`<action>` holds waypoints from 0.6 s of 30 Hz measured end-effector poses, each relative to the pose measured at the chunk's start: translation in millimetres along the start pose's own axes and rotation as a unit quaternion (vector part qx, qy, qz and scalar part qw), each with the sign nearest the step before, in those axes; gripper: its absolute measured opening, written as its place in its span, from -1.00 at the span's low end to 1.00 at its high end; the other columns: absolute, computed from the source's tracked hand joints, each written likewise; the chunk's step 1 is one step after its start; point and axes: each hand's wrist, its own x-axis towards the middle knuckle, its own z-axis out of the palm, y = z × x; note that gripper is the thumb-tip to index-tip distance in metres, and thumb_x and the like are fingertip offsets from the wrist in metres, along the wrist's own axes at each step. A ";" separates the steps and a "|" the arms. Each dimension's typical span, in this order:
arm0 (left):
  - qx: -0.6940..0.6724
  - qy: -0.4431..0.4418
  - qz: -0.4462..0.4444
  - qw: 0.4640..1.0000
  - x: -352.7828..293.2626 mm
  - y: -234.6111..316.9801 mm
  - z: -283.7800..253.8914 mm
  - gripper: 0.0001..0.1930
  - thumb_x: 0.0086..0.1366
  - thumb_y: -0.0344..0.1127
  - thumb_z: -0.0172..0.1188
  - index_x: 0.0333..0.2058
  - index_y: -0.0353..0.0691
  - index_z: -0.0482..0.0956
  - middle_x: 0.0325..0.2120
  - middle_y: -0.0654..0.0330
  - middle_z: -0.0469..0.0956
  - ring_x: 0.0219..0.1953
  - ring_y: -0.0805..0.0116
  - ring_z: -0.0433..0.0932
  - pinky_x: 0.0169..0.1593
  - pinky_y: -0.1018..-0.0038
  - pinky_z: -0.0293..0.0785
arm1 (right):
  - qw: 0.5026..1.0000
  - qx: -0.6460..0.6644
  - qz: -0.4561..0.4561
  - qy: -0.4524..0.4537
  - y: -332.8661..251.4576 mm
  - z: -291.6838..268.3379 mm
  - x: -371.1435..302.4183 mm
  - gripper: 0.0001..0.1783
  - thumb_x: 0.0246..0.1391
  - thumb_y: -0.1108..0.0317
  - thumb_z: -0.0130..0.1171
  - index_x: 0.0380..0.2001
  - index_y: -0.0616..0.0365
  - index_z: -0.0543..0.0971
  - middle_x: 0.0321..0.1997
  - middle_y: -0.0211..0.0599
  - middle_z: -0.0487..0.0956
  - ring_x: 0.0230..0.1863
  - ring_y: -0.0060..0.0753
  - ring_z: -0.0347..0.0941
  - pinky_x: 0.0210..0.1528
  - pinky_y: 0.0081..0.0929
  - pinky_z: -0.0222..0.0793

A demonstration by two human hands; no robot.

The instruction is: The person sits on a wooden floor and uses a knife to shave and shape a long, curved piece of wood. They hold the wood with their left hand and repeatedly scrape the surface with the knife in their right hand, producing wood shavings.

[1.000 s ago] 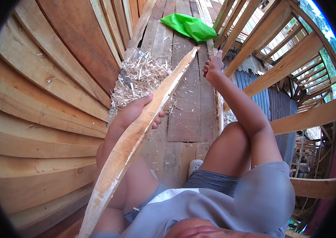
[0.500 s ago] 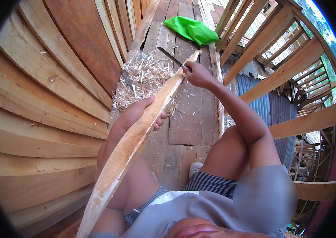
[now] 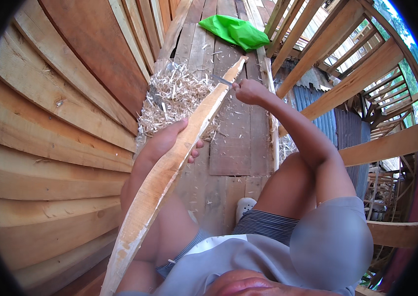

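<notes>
A long, curved piece of pale wood (image 3: 169,165) slants from my lap up toward the far middle, tapering to a narrow tip. My left hand (image 3: 173,143) is closed around it near its middle, thumb on the left edge and fingertips showing on the right. Close to the far end, my right hand (image 3: 248,92) is closed on the handle of a knife (image 3: 222,80). The blade lies across the wood and points left; the handle is mostly hidden in my fingers.
Curled wood shavings (image 3: 172,96) heap on the plank floor (image 3: 229,158) left of the wood's far half. A bright green bag (image 3: 233,32) lies beyond the tip. Upright boards (image 3: 56,143) line the left side, a slatted wooden railing (image 3: 352,76) the right. A pale clog (image 3: 244,207) shows between my legs.
The knife's blade has turned and now crosses the wood more level, with less of it showing. My right hand has shifted slightly right. My left hand keeps its hold.
</notes>
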 end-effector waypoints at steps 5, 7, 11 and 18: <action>-0.126 -0.076 -0.039 0.988 2.5 0.1 -21.3 -0.53 0.52 -0.03 -0.28 0.22 -0.22 0.21 -0.44 0.11 0.43 -0.53 0.43 0.38 -0.50 0.56 0.41 | 0.998 0.059 0.017 -0.004 8.8 1.6 -15.4 -0.35 0.37 -0.04 -0.21 -0.26 0.40 0.61 -0.23 0.28 0.61 -0.12 0.26 0.55 0.01 -0.02 0.38; -0.103 -0.062 -0.036 0.992 5.4 0.4 -20.4 -0.53 0.52 -0.03 -0.29 0.21 -0.22 0.22 -0.44 0.12 0.43 -0.52 0.44 0.38 -0.50 0.58 0.40 | 0.998 0.064 0.002 -0.008 7.5 0.0 -27.3 -0.35 0.37 -0.05 -0.20 -0.26 0.40 0.61 -0.25 0.27 0.61 -0.14 0.25 0.55 0.00 -0.01 0.38; -0.065 -0.034 -0.018 0.997 9.0 2.0 -10.5 -0.53 0.52 -0.02 -0.30 0.19 -0.22 0.22 -0.45 0.13 0.43 -0.51 0.44 0.37 -0.50 0.59 0.38 | 0.998 0.056 -0.012 -0.038 -13.3 2.0 -29.9 -0.38 0.35 -0.01 -0.21 -0.19 0.40 0.59 -0.20 0.23 0.61 -0.12 0.20 0.56 0.02 -0.01 0.40; -0.073 -0.059 -0.019 0.995 11.5 8.3 -17.5 -0.52 0.51 -0.01 -0.26 0.20 -0.23 0.20 -0.40 0.12 0.42 -0.50 0.43 0.37 -0.50 0.58 0.38 | 0.999 0.042 0.014 0.026 -8.8 -1.2 -32.2 -0.45 0.34 0.06 -0.16 -0.29 0.37 0.62 -0.27 0.28 0.60 -0.17 0.26 0.55 -0.02 0.03 0.41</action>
